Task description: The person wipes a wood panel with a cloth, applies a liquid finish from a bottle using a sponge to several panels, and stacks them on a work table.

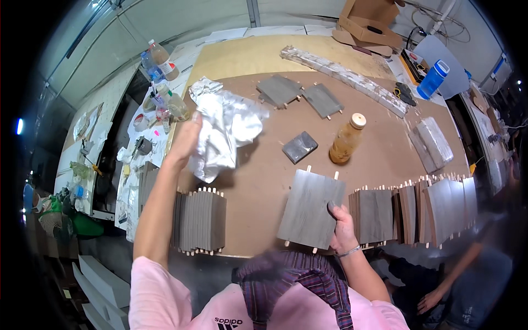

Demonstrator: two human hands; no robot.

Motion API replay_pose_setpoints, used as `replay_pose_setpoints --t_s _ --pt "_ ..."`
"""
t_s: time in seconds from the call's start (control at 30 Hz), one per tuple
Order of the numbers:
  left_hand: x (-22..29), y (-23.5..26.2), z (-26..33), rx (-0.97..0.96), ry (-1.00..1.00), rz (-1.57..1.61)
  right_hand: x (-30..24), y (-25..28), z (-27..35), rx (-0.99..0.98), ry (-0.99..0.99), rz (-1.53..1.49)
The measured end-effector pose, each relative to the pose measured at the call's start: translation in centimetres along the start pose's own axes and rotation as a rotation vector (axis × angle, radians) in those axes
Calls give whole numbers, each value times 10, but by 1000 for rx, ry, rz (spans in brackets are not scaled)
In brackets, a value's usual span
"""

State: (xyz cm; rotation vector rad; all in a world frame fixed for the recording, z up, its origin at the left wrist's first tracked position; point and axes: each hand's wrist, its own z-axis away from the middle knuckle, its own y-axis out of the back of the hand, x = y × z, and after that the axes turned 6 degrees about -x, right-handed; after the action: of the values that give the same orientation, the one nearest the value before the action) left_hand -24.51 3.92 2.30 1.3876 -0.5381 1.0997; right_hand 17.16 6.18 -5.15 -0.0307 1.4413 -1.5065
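Two hands, each with something in its grip

Our left hand (pixel 184 140) clutches the white cloth (pixel 225 129) up-left; our right hand (pixel 342 228) pinches the grey panel (pixel 309 208) lying flat at the table's (pixel 379 151) near edge, its long axis pointing away from us

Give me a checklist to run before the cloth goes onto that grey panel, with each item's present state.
1. Cloth in hand: ok. The left hand grips the crumpled white cloth, held up over the brown tabletop.
2. Panel steadied: ok. The right hand holds the grey panel by its right edge, flat on the tabletop.
3. Panel face bare: ok. Nothing lies on it.
4. Bottle closed: ok. The amber bottle stands with its cap on, apart from the panel.
5. Cloth wetted: cannot tell.
6. Room at the sides: ok. The stack of panels on the left and the row of panels on the right lie clear of the panel.
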Motion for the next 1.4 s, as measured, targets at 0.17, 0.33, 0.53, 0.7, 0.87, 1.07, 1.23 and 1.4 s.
replay_pose_setpoints --t_s 0.17,0.33,0.53,0.7,0.87,1.07,1.23,1.4 --pt "-12 17 6 158 -59 107 8 6 3 70 -33 44" --pt "22 8 9 200 -97 428 0 5 -2 34 -55 16" --pt "66 -4 41 122 -318 952 6 4 -7 47 -71 4" --pt "114 -98 72 -35 -200 988 0 -8 -17 -41 -9 26" --pt "97 -189 86 -140 -861 -698 -4 -23 -12 -103 183 437" --pt "65 -139 33 367 -552 -354 -15 -33 -4 26 156 22" --pt "102 -179 66 196 -833 -439 -7 -20 0 44 248 7" --pt "33 -148 26 240 -457 -291 -19 -32 21 -87 156 108"
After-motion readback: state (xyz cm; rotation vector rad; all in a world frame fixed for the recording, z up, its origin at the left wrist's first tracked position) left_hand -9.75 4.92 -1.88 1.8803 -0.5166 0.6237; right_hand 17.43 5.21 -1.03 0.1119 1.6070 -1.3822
